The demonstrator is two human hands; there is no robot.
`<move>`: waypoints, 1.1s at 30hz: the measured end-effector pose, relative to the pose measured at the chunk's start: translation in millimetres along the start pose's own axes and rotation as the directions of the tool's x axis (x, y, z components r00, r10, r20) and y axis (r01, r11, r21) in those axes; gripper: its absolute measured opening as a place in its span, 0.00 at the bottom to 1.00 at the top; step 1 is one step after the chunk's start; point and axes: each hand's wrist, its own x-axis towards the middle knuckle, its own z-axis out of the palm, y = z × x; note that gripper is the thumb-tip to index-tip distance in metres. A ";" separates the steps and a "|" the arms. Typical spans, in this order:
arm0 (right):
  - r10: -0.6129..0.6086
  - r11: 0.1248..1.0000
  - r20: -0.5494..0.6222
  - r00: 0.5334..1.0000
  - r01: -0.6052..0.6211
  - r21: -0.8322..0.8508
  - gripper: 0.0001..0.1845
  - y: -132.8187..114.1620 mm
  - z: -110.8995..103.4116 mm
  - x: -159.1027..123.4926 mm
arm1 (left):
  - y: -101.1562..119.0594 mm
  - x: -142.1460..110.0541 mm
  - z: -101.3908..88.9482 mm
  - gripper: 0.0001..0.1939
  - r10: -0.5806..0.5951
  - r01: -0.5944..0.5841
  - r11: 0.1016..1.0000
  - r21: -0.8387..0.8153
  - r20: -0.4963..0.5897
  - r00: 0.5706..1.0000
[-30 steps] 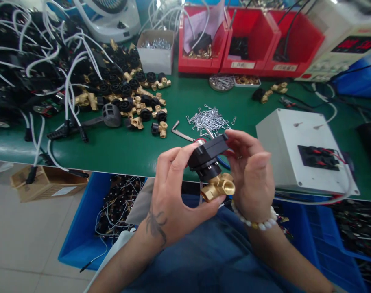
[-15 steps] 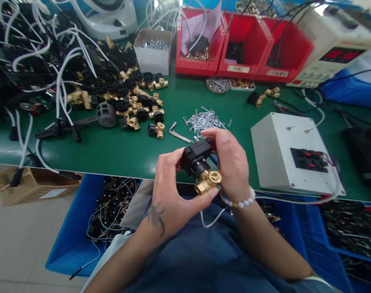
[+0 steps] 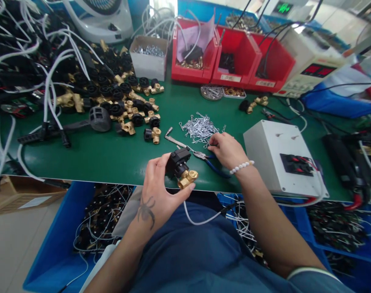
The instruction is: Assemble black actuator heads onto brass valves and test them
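Left hand [image 3: 158, 187] clamped on the valve [image 3: 181, 167] by the tabletop's [image 3: 124, 158] front edge, probably so the white cable [image 3: 190, 217] dangles freely; right hand [image 3: 230, 150] at the clip pile [image 3: 199, 127], can't tell if gripping any.

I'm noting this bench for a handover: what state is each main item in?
Black housing with brass fitting: held by left hand
Silver wire clips: loosely heaped, right hand at edge
Blue-handled metal pliers: lying flat
White cardboard box: open, stocked
Red digital display: lit
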 end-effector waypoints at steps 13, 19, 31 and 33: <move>-0.030 0.992 -0.159 0.987 0.048 0.112 0.13 -14.4 2.1 3.7 | -5.8 1.0 -4.8 0.38 -0.063 0.064 0.996 -0.057 0.028 0.998; -0.063 0.981 -0.207 0.976 0.099 0.169 0.10 -16.7 1.0 4.6 | -7.3 1.3 -4.9 0.38 -0.063 0.065 0.996 -0.058 0.033 0.997; -0.111 0.913 -0.153 0.982 0.162 0.375 0.04 -38.3 11.8 -10.7 | -4.0 -1.6 -1.1 0.38 -0.022 0.022 0.995 -0.101 0.000 1.000; -0.118 0.756 -0.195 0.974 0.215 0.618 0.05 -33.8 2.6 -21.5 | -0.6 -2.5 -1.4 0.39 -0.002 0.001 0.995 -0.099 -0.012 1.000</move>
